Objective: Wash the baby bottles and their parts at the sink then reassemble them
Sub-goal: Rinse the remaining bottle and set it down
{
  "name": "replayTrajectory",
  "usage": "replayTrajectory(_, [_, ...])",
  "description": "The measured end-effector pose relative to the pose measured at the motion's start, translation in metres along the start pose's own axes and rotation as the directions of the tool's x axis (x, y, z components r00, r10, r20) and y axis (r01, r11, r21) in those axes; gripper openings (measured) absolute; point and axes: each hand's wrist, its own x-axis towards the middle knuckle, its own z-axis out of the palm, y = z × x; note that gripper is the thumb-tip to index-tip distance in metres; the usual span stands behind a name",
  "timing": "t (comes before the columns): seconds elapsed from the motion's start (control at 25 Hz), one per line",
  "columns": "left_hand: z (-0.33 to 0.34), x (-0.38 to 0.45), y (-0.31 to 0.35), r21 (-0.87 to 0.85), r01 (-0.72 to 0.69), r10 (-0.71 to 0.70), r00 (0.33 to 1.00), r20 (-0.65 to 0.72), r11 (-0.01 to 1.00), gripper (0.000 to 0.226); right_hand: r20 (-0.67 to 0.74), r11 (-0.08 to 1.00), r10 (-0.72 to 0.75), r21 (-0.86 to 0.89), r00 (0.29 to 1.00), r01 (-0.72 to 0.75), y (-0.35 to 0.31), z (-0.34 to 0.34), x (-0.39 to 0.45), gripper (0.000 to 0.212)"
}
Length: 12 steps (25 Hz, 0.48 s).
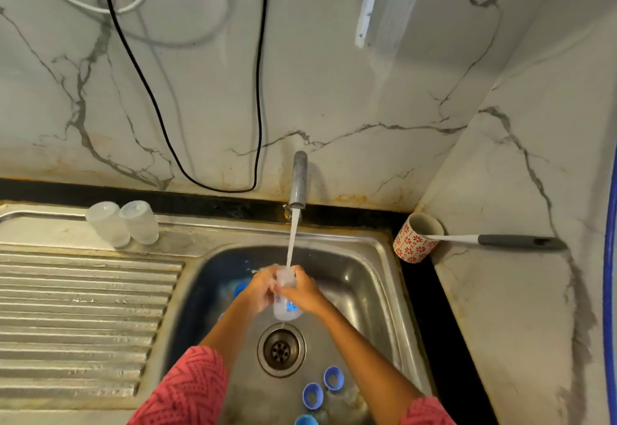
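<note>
Pink sleeves [187, 388] come in from the bottom, one on each arm. Both arms reach over the steel sink [364, 277]. Blue bottle rings [313, 395] lie on the sink floor near the drain [281, 350], and another blue piece [241, 287] peeks out behind the left wrist.

Up ahead, the left hand [260, 291] and the right hand [302, 292] both curl their fingers round one clear baby bottle [286, 307]. It has a blue mark on it. Water [293, 241] runs down from the tap [298, 181] right onto the bottle's top. The hands hide most of the bottle's middle.

On the ridged draining board [80, 318] to the left, two clear bottles [123, 223] stand upside down, side by side, just touching. To the right, on the marble counter [500, 307], a red-flowered cup [415, 237] holds a brush with a long grey handle [510, 241]. A black cable [257, 90] hangs down the wall.
</note>
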Motion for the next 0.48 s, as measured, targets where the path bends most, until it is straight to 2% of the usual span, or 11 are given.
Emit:
replayTrajectory(0.04, [0.0, -0.001, -0.002, -0.033, 0.01, -0.009, 1.0, 0.02, 0.999, 0.035, 0.041, 0.979, 0.098, 0.175, 0.994, -0.104, -0.005, -0.001, -0.004, 0.048])
replayTrajectory(0.08, [-0.001, 0.001, -0.005, -0.079, 0.019, -0.015, 0.999, 0.045, 0.997, 0.037, 0.123, 0.877, 0.188, 0.425, 0.975, -0.222, -0.014, -0.004, -0.009, 0.043])
replayTrajectory(0.12, [0.002, -0.002, -0.005, -0.107, 0.017, -0.012, 0.999, 0.049, 0.994, 0.035, 0.222, 0.728, 0.218, 0.611, 0.95, -0.31, -0.02, -0.004, -0.01, 0.038])
replayTrajectory(0.16, [0.004, -0.001, -0.005, -0.143, -0.001, 0.008, 0.999, 0.049, 0.99, 0.034, 0.3, 0.59, 0.215, 0.718, 0.929, -0.369, -0.023, -0.006, -0.009, 0.035])
replayTrajectory(0.24, [0.01, -0.004, -0.003, -0.251, -0.049, 0.056, 0.998, 0.019, 0.967, 0.035, 0.369, 0.424, 0.243, 0.792, 0.897, -0.44, -0.022, -0.004, 0.004, 0.031])
replayTrajectory(0.28, [0.013, -0.005, -0.001, -0.27, -0.076, 0.077, 0.997, -0.009, 0.96, 0.034, 0.375, 0.389, 0.264, 0.801, 0.888, -0.454, -0.023, -0.004, 0.01, 0.031])
replayTrajectory(0.36, [0.018, 0.001, 0.002, -0.294, -0.119, 0.114, 0.993, -0.037, 0.948, 0.032, 0.353, 0.378, 0.331, 0.8, 0.875, -0.466, -0.026, -0.007, 0.027, 0.033])
replayTrajectory(0.48, [0.023, 0.007, 0.007, -0.283, -0.105, 0.096, 0.994, -0.045, 0.953, 0.035, 0.303, 0.319, 0.396, 0.84, 0.867, -0.439, -0.027, -0.019, 0.042, 0.037])
